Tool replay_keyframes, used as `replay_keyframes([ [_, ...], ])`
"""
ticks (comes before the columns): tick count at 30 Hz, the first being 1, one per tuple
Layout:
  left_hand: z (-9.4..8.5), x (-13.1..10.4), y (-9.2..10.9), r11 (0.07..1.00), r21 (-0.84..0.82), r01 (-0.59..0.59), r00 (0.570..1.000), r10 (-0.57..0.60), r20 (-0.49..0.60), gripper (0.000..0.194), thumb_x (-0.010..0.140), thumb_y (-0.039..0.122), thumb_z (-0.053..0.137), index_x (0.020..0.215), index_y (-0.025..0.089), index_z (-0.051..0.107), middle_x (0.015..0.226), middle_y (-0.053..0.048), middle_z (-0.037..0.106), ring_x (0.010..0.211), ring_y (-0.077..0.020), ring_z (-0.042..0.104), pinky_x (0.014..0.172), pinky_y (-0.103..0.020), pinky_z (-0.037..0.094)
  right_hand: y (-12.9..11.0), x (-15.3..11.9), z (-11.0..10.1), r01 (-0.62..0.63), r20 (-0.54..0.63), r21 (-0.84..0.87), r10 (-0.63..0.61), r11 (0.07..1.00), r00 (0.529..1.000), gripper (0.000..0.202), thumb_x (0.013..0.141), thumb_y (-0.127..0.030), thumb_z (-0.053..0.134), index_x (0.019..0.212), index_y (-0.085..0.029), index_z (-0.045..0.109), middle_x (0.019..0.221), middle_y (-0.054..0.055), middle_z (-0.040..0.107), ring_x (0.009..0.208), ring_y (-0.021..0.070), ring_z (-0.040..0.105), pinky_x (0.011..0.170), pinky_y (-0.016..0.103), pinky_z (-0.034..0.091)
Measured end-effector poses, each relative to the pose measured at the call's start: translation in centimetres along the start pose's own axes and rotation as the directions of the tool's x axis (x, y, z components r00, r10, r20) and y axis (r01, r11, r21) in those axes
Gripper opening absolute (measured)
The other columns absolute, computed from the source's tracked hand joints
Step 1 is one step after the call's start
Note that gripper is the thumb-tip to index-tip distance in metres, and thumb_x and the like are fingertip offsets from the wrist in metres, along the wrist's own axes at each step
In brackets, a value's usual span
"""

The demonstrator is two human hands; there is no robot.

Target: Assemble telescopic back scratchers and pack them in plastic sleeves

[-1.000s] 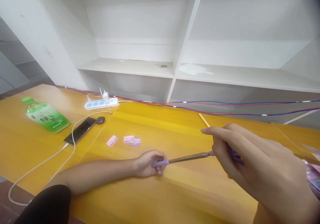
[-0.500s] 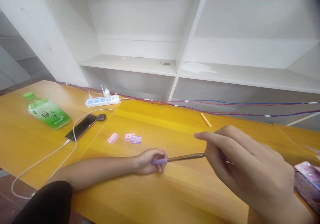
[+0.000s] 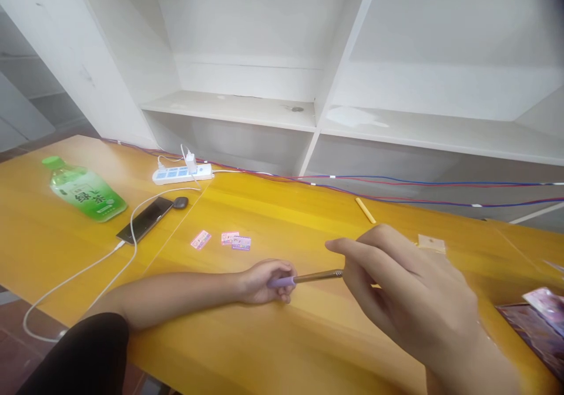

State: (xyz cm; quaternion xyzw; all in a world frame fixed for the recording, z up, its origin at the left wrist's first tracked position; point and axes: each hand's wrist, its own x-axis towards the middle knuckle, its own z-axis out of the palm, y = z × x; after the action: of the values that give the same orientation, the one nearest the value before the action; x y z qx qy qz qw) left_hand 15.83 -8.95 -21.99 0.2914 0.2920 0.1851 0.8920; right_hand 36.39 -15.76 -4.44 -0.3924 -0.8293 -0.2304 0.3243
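My left hand rests low over the table, its fingers curled round the purple end of a slim pen-like stick. The stick has a brownish metallic shaft with rings near its right end. That right end runs into my right hand, whose fingers are closed round it, the index finger pointing left. My fingers hide the rest of the stick. Beyond my left hand lie three small pink and purple cards, two of them overlapping. A yellow stick lies behind my right hand.
At the left are a green drink bottle on its side, a phone on a white cable, and a power strip. Red and blue wires run before white shelves. A dark packet lies at the right.
My right hand has moved left, closer to my left hand, and less of the shaft shows between them. A small pale packet now shows behind my right hand.
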Motion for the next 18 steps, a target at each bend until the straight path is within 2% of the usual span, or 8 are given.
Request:
replay_keyframes([
  [9,-0.39,0.28,-0.31,0.999,-0.034,-0.001,1.000,0.001,-0.007,0.016,0.085,0.031,0.064,0.080,0.018,0.056,0.066,0.001,0.049,0.062,-0.0150,0.049,0.059,-0.029,0.035,-0.46,0.30,0.45,0.018,0.036,0.044,-0.019,0.999,0.999,0.017,0.106,-0.013,0.050,0.114,-0.017,0.064,0.085,0.001,0.060,0.065,0.0105,0.049,0.056,0.028,0.029],
  [18,0.04,-0.09,0.15,1.000,-0.014,0.007,1.000,-0.007,0.001,0.020,0.088,0.033,0.062,0.076,0.019,0.053,0.068,-0.001,0.050,0.063,-0.0151,0.049,0.060,-0.029,0.036,-0.68,0.28,1.08,0.018,0.051,0.072,-0.022,0.997,0.998,0.016,0.108,-0.014,0.047,0.114,-0.019,0.061,0.086,0.002,0.057,0.064,0.0119,0.045,0.056,0.029,0.026],
])
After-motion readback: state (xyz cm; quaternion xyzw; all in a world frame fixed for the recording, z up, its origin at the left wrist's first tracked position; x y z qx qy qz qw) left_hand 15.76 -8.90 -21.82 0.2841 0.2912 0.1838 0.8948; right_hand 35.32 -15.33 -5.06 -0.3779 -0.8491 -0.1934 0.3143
